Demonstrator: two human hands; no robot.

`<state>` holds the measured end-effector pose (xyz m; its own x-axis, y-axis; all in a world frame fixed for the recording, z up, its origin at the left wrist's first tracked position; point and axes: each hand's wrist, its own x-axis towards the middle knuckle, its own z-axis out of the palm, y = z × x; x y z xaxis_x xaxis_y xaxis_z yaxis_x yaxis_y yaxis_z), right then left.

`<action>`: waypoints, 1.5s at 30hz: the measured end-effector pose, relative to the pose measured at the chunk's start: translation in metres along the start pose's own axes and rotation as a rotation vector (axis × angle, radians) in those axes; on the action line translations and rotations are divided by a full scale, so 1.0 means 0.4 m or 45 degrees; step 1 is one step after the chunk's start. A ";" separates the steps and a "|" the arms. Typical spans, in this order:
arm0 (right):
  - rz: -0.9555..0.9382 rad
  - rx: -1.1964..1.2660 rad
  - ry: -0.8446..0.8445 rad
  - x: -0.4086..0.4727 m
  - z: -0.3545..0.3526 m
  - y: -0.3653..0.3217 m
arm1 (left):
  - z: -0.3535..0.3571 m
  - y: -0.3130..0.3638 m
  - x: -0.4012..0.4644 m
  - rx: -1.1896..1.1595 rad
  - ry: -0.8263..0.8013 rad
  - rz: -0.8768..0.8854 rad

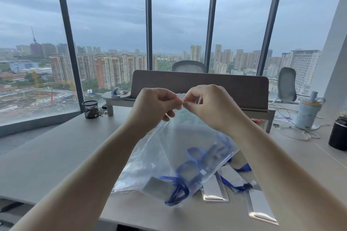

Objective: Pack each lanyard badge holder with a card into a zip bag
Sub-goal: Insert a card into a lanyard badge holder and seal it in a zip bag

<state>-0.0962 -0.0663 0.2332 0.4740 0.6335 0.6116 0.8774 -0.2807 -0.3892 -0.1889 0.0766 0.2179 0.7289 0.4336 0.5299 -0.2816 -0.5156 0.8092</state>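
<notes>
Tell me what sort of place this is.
Most likely a high-rise office: a desk by tall windows above a city, mesh office chairs behind a desk divider, and a pen cup.

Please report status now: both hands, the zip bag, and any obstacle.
Left hand and right hand pinching zip bag top, held above desk. Blue lanyard inside bag. More badge holders on desk. No obstacle.

The zip bag's (169,148) seal hides behind pinching fingertips (180,101); its contents blur into blue loops (card unreadable); both forearms (90,184) leave the frame's lower edge.
</notes>
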 end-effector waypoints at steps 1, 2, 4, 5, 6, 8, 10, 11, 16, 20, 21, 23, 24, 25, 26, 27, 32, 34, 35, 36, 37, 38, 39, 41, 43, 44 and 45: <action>-0.019 -0.014 -0.010 0.000 0.000 -0.003 | 0.002 -0.001 -0.001 -0.003 0.003 0.004; -0.030 -0.031 -0.018 -0.001 0.000 -0.006 | 0.003 -0.003 -0.001 -0.006 0.009 0.009; -0.032 -0.062 -0.024 -0.003 -0.001 -0.012 | 0.008 -0.007 -0.002 -0.015 0.025 0.024; -0.027 -0.074 -0.022 -0.004 0.000 -0.014 | 0.010 -0.010 -0.002 -0.023 0.039 0.029; -0.020 -0.086 -0.020 -0.005 0.002 -0.016 | 0.012 -0.013 -0.002 -0.037 0.058 0.027; -0.002 -0.120 -0.019 -0.007 0.007 -0.020 | 0.013 -0.019 -0.001 -0.074 0.116 0.002; 0.020 -0.176 -0.016 -0.008 0.008 -0.019 | 0.007 -0.026 0.006 -0.123 0.190 -0.037; 0.038 -0.196 -0.019 -0.007 0.007 -0.016 | 0.001 -0.029 0.011 -0.158 0.232 -0.067; 0.089 -0.241 -0.028 -0.009 -0.003 0.009 | -0.067 -0.045 0.030 -0.269 0.397 -0.135; 0.135 -0.231 -0.007 -0.016 -0.010 0.025 | -0.140 -0.058 0.032 -0.296 0.506 -0.159; 0.134 -0.229 -0.002 -0.017 -0.009 0.028 | -0.158 -0.062 0.031 -0.302 0.531 -0.160; 0.123 -0.218 0.007 -0.015 -0.004 0.028 | -0.193 -0.070 0.026 -0.311 0.575 -0.168; 0.113 -0.199 0.010 -0.013 -0.001 0.025 | -0.209 -0.074 0.023 -0.320 0.595 -0.173; 0.098 -0.163 0.009 -0.010 0.004 0.021 | -0.226 -0.079 0.020 -0.333 0.612 -0.176; 0.079 -0.113 0.009 -0.007 0.008 0.016 | -0.243 -0.083 0.016 -0.350 0.621 -0.177; 0.056 -0.060 0.010 -0.003 0.012 0.009 | -0.260 -0.087 0.011 -0.366 0.620 -0.176; -0.029 0.094 0.030 0.019 0.047 -0.045 | -0.343 -0.111 -0.019 -0.381 0.582 -0.186; -0.023 0.127 0.023 0.034 0.081 -0.062 | -0.378 -0.132 -0.030 -0.387 0.596 -0.211; -0.022 0.148 0.030 0.044 0.103 -0.068 | -0.394 -0.146 -0.035 -0.387 0.605 -0.232; -0.021 0.176 0.035 0.056 0.128 -0.073 | -0.411 -0.162 -0.041 -0.382 0.610 -0.261; -0.016 0.213 0.028 0.072 0.157 -0.076 | -0.426 -0.181 -0.046 -0.365 0.612 -0.297; -0.001 0.254 0.011 0.092 0.190 -0.080 | -0.442 -0.202 -0.050 -0.338 0.616 -0.336; 0.026 0.295 -0.013 0.116 0.228 -0.082 | -0.458 -0.226 -0.053 -0.310 0.626 -0.372; 0.106 0.403 -0.078 0.173 0.315 -0.093 | -0.499 -0.280 -0.052 -0.277 0.676 -0.432; 0.220 0.574 -0.149 0.243 0.409 -0.112 | -0.552 -0.331 -0.038 -0.258 0.758 -0.473; 0.281 0.658 -0.173 0.279 0.455 -0.126 | -0.585 -0.351 -0.026 -0.238 0.804 -0.485; 0.333 0.732 -0.185 0.313 0.496 -0.146 | -0.620 -0.364 -0.011 -0.218 0.849 -0.480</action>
<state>-0.1030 0.1725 0.1958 0.6164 0.6991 0.3624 0.5349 -0.0339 -0.8443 -0.3058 0.3331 0.1606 0.2810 0.9369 0.2081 -0.2211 -0.1478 0.9640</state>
